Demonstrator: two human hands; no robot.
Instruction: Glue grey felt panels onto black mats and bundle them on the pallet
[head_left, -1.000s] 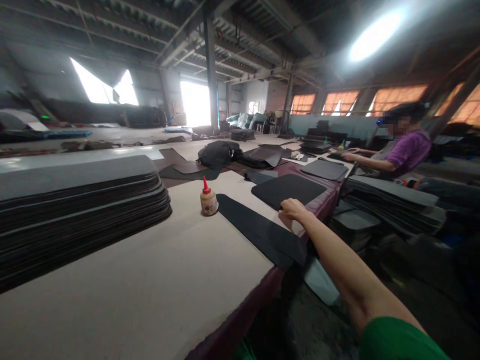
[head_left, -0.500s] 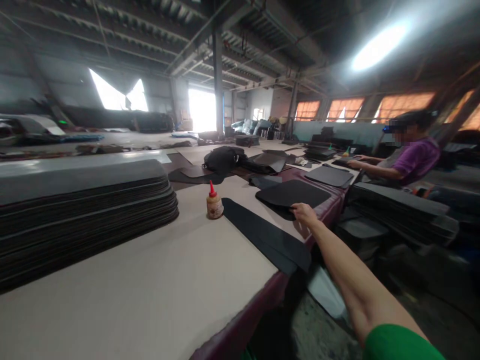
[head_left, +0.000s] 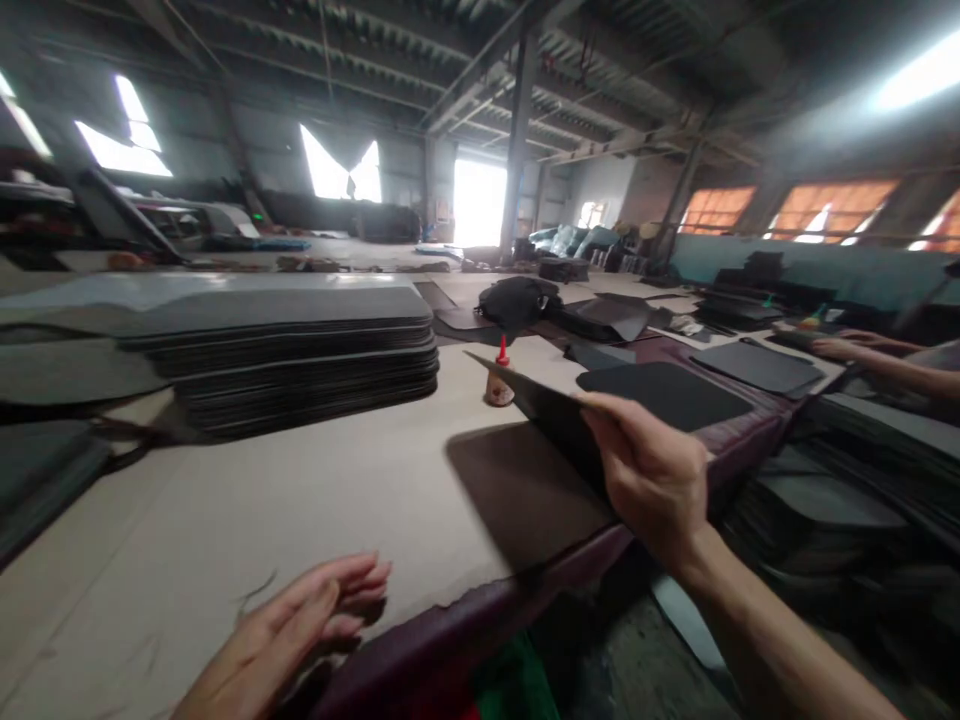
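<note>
Quite thin dark sheet (head_left: 553, 416), aslant

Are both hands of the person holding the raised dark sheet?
No, only the right hand grips the dark sheet; the left hand is apart from it.

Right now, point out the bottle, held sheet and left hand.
Bottle (head_left: 499, 392), head view, lower body.
Held sheet (head_left: 556, 420), head view, dark face.
Left hand (head_left: 292, 620), head view, middle of hand.

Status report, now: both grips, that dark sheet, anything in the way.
Right grip closed on dark sheet, sheet tilted over table. Left grip open, empty, by near table edge. Red-tipped bottle partly hidden behind sheet; contact unclear.
</note>
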